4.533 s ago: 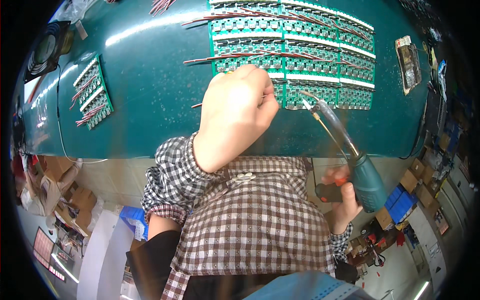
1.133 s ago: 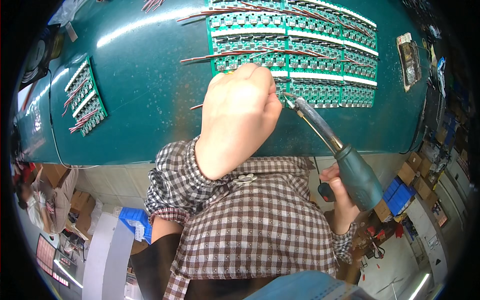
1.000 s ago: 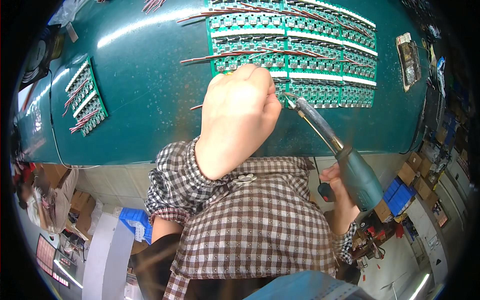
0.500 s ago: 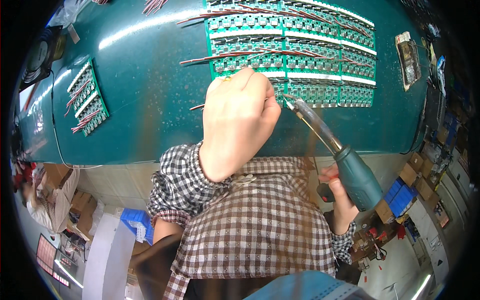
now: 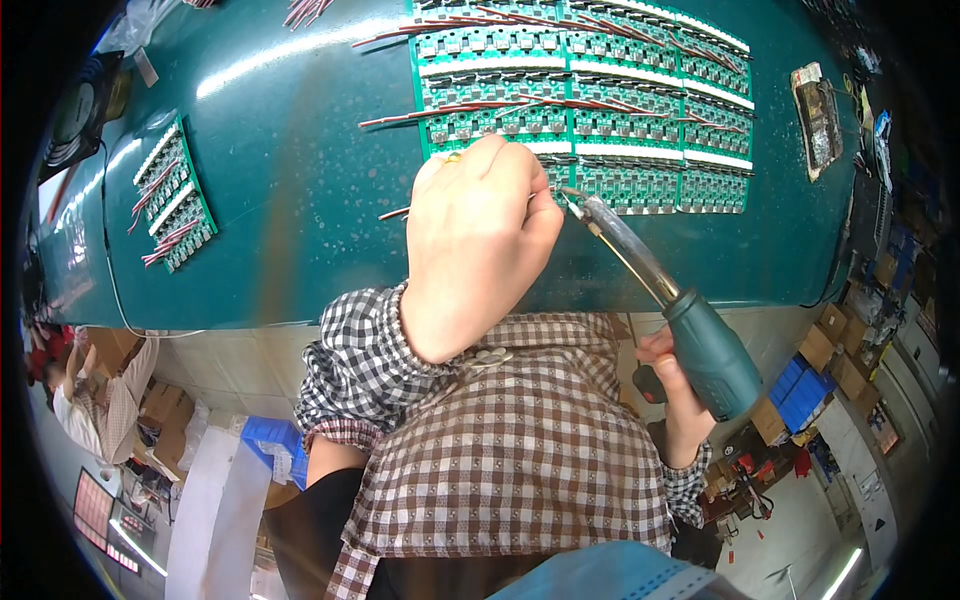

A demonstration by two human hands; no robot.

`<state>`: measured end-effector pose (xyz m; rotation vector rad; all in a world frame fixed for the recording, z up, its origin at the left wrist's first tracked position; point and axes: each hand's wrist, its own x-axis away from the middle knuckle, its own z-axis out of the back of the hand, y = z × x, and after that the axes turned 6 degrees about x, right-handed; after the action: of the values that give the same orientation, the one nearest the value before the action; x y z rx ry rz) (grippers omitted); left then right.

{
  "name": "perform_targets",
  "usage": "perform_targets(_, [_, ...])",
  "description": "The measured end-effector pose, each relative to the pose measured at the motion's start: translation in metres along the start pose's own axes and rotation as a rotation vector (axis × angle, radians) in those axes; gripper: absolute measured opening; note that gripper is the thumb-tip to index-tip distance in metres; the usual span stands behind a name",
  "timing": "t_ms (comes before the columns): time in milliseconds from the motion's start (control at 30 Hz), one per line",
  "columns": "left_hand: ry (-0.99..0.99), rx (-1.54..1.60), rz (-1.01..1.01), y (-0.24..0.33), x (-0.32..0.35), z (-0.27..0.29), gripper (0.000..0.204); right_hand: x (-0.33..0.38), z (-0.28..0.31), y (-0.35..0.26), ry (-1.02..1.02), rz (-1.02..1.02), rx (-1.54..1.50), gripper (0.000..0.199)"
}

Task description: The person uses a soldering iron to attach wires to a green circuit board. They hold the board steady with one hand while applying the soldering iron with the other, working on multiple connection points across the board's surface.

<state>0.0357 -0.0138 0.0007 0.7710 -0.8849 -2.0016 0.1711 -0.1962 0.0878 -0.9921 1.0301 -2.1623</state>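
My right hand (image 5: 685,395) is wrapped round the dark green handle of a soldering gun (image 5: 715,355). Its metal barrel slants up to the left, with the tip at the near edge of the green circuit boards (image 5: 625,185). Just left of that tip, my left hand (image 5: 475,235) rests over the nearest board row, fingers curled in a pinch. A red wire (image 5: 393,214) pokes out on the left side of this hand; its other end is hidden beneath the hand. More red and white wires (image 5: 480,106) lie across the board rows farther back.
A smaller wired board panel (image 5: 175,195) lies on the green table (image 5: 290,210) at left, near a dark fan-like device (image 5: 90,100). A burnt-looking, stained block (image 5: 817,120) sits at right. Loose wires (image 5: 308,12) lie at the far edge. Another person (image 5: 95,400) is at lower left.
The soldering gun has shifted slightly left, bringing its tip closer to my left fingers. My left hand has barely moved.
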Motion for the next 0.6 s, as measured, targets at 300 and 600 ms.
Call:
perform_targets(300, [-0.005, -0.002, 0.005, 0.0006, -0.0002, -0.0001, 0.017, 0.0001, -0.0012, -0.0006, 0.017, -0.036, 0.022, 0.028])
perform_targets(600, [-0.001, 0.018, 0.017, 0.0022, -0.0004, 0.0002, 0.014, 0.0016, 0.0057, 0.0082, -0.035, -0.051, -0.004, 0.05])
